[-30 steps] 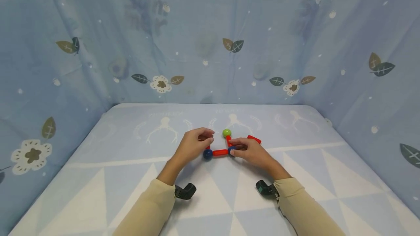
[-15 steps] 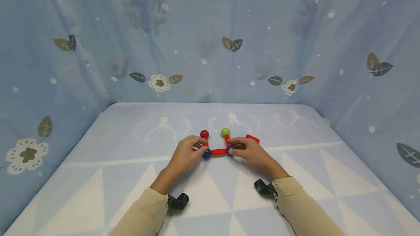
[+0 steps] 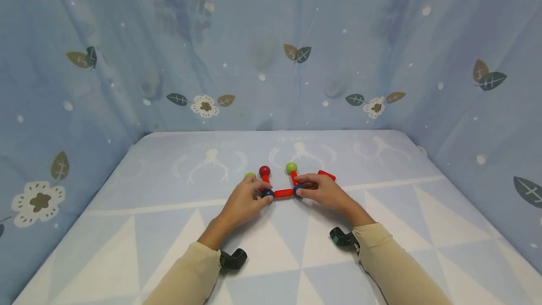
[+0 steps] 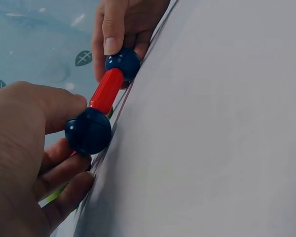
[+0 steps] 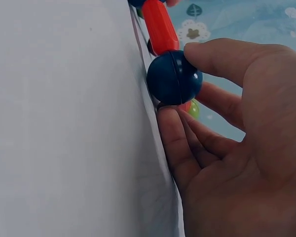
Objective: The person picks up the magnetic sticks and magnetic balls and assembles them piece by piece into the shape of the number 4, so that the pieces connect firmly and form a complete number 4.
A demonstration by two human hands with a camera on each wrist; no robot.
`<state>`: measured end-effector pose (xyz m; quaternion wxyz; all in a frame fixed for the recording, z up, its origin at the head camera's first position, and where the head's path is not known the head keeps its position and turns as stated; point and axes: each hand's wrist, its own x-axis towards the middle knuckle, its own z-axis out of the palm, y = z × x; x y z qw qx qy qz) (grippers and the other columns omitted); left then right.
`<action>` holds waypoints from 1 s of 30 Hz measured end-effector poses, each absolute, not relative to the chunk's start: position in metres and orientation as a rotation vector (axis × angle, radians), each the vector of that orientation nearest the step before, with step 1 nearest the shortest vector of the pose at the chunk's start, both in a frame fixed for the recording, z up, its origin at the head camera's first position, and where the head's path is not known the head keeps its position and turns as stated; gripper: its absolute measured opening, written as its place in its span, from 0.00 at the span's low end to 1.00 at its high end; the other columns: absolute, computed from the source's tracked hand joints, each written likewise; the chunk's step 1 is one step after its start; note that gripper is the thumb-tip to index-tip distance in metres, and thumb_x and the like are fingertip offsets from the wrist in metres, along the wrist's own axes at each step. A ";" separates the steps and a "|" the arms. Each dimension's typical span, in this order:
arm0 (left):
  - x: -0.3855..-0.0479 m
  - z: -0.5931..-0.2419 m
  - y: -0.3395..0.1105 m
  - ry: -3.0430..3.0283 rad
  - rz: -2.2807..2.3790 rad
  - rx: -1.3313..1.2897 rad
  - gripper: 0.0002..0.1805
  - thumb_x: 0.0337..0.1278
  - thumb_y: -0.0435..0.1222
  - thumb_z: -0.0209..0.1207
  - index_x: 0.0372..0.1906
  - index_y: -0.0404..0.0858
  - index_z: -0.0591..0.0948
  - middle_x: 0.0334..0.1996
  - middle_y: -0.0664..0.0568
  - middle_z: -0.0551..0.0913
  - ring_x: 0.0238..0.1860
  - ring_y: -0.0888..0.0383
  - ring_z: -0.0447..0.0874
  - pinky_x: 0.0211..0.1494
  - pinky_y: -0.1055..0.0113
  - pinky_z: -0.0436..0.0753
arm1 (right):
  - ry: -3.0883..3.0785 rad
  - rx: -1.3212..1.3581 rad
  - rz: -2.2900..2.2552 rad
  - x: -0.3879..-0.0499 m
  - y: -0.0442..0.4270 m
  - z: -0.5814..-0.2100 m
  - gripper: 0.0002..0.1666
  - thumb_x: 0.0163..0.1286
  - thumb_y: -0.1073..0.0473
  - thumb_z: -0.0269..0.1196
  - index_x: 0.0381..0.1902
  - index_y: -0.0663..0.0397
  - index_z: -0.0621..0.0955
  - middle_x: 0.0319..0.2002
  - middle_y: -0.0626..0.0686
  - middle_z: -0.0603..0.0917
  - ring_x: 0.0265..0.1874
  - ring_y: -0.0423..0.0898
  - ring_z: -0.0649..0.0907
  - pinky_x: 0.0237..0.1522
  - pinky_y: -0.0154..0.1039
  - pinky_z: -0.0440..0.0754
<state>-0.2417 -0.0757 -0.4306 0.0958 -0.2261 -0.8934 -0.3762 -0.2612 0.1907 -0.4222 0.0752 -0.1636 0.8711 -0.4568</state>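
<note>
Blue round glossy ball [image 4: 89, 131], left of centre in the head view, is pinched between your left hand's [image 3: 243, 202] thumb and fingers, and your right hand [image 3: 325, 195] grips the matching blue ball [image 5: 170, 79], probably so the ribbed red rod [image 3: 283, 193] linking them can't roll. Looks like pinning both corners also steadies the two short red sticks [image 3: 294, 178] pointing up-frame, tipped with a shiny dark-red ball [image 3: 264, 170] and a shiny lime-green ball [image 3: 291, 167].
</note>
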 end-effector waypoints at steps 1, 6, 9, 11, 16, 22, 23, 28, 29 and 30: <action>-0.242 -0.431 -0.076 -2.641 -1.117 -0.679 0.12 0.55 0.37 0.72 0.46 0.41 0.88 0.36 0.54 0.74 0.35 0.60 0.77 0.38 0.68 0.77 | 2.611 -0.496 -1.370 -0.262 0.191 -0.422 0.27 0.68 0.49 0.69 0.63 0.48 0.81 0.54 0.50 0.84 0.52 0.48 0.82 0.52 0.44 0.81; -0.243 -0.434 -0.077 -2.631 -1.136 -0.719 0.13 0.56 0.36 0.71 0.47 0.41 0.88 0.36 0.53 0.74 0.36 0.59 0.77 0.39 0.68 0.78 | 2.652 -0.499 -1.366 -0.262 0.194 -0.422 0.24 0.70 0.49 0.67 0.61 0.50 0.82 0.53 0.49 0.84 0.52 0.47 0.83 0.55 0.46 0.79; -0.243 -0.435 -0.077 -2.632 -1.123 -0.721 0.14 0.57 0.37 0.71 0.48 0.41 0.87 0.36 0.53 0.74 0.35 0.60 0.77 0.39 0.68 0.78 | 2.648 -0.473 -1.401 -0.263 0.196 -0.421 0.22 0.71 0.50 0.66 0.59 0.52 0.83 0.50 0.49 0.84 0.47 0.46 0.84 0.52 0.45 0.80; -0.244 -0.435 -0.077 -2.629 -1.117 -0.716 0.14 0.56 0.36 0.71 0.48 0.41 0.87 0.36 0.53 0.74 0.35 0.60 0.76 0.39 0.68 0.78 | 2.610 -0.456 -1.459 -0.264 0.197 -0.421 0.22 0.72 0.51 0.64 0.59 0.55 0.82 0.50 0.52 0.84 0.44 0.46 0.85 0.50 0.43 0.81; -0.244 -0.436 -0.078 -2.627 -1.122 -0.707 0.14 0.56 0.36 0.71 0.48 0.41 0.88 0.36 0.53 0.74 0.35 0.60 0.76 0.38 0.68 0.78 | 2.530 -0.409 -1.606 -0.267 0.200 -0.420 0.22 0.74 0.56 0.62 0.60 0.62 0.80 0.51 0.58 0.84 0.42 0.50 0.87 0.48 0.42 0.83; -0.244 -0.435 -0.077 -2.623 -1.129 -0.702 0.15 0.56 0.37 0.72 0.49 0.40 0.88 0.35 0.52 0.74 0.34 0.61 0.75 0.38 0.68 0.78 | 2.569 -0.370 -1.741 -0.272 0.213 -0.418 0.20 0.75 0.59 0.60 0.59 0.67 0.79 0.51 0.62 0.84 0.46 0.53 0.85 0.45 0.41 0.84; -0.244 -0.435 -0.077 -2.622 -1.130 -0.703 0.15 0.56 0.37 0.72 0.49 0.40 0.88 0.35 0.52 0.74 0.34 0.61 0.75 0.38 0.68 0.78 | 2.582 -0.361 -1.756 -0.273 0.216 -0.418 0.20 0.75 0.59 0.60 0.59 0.67 0.79 0.50 0.63 0.84 0.46 0.53 0.85 0.45 0.41 0.84; -0.245 -0.437 -0.078 -2.617 -1.133 -0.700 0.15 0.57 0.38 0.71 0.49 0.40 0.87 0.35 0.52 0.74 0.34 0.60 0.75 0.38 0.68 0.77 | 2.651 -0.283 -1.804 -0.276 0.228 -0.418 0.21 0.74 0.58 0.62 0.58 0.67 0.80 0.47 0.63 0.86 0.44 0.53 0.86 0.43 0.39 0.84; -0.245 -0.438 -0.078 -2.615 -1.135 -0.700 0.15 0.56 0.38 0.71 0.49 0.40 0.87 0.35 0.52 0.74 0.34 0.60 0.76 0.38 0.67 0.77 | 2.661 -0.263 -1.810 -0.277 0.231 -0.417 0.21 0.74 0.58 0.62 0.58 0.67 0.80 0.46 0.62 0.86 0.43 0.52 0.86 0.42 0.39 0.84; -0.246 -0.438 -0.078 -2.614 -1.137 -0.700 0.15 0.57 0.38 0.71 0.49 0.40 0.87 0.35 0.52 0.74 0.35 0.60 0.76 0.38 0.67 0.77 | 2.675 -0.251 -1.814 -0.277 0.233 -0.417 0.21 0.74 0.58 0.62 0.58 0.67 0.80 0.46 0.62 0.86 0.43 0.52 0.85 0.42 0.38 0.84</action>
